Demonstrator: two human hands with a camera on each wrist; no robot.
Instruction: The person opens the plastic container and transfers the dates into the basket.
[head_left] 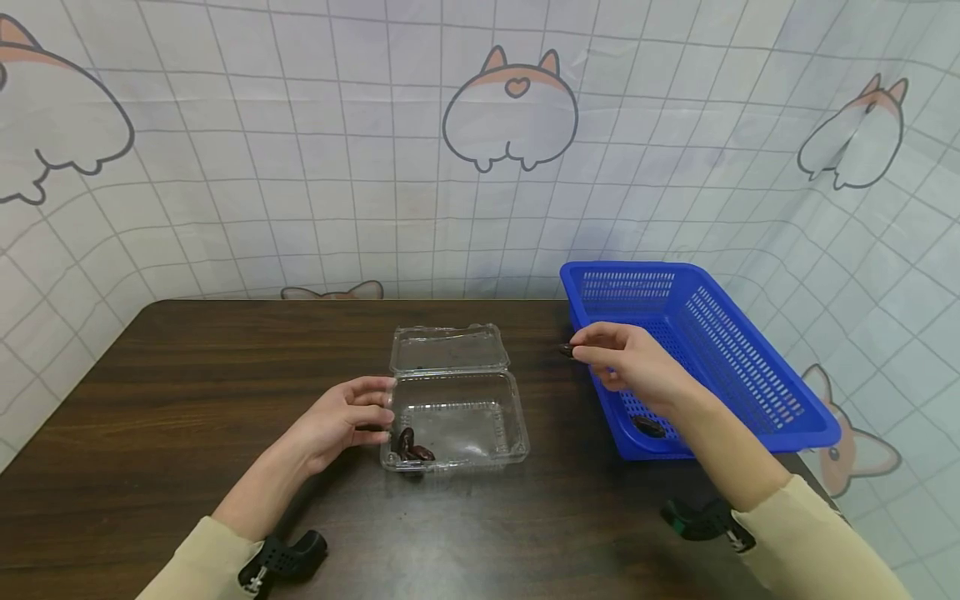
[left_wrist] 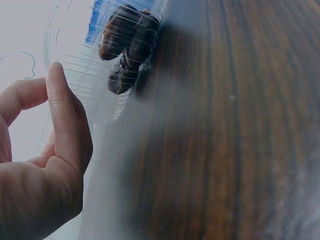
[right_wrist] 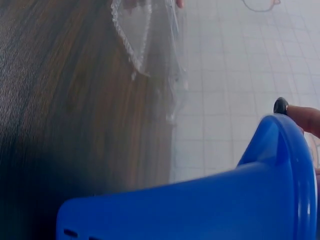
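Note:
A clear plastic clamshell box (head_left: 461,437) lies on the table with its lid (head_left: 450,350) folded back. Several glossy dark brown dates (head_left: 406,442) are gathered in its near left corner; the left wrist view shows these dates (left_wrist: 117,32) through the clear wall. My left hand (head_left: 348,421) touches the box's left side with extended fingertips. Between thumb and fingers, my right hand (head_left: 630,362) pinches one date (head_left: 566,350) above the left rim of the blue basket (head_left: 626,446). In the right wrist view, the pinched date (right_wrist: 281,105) appears just over the basket's rim.
Another date (head_left: 648,427) lies in the near end of the basket, which stands at the table's right edge. Dark wood-grain tabletop (head_left: 187,375) stretches left of the box. A white grid-patterned curtain (head_left: 337,167) with cartoon animals hangs behind the table.

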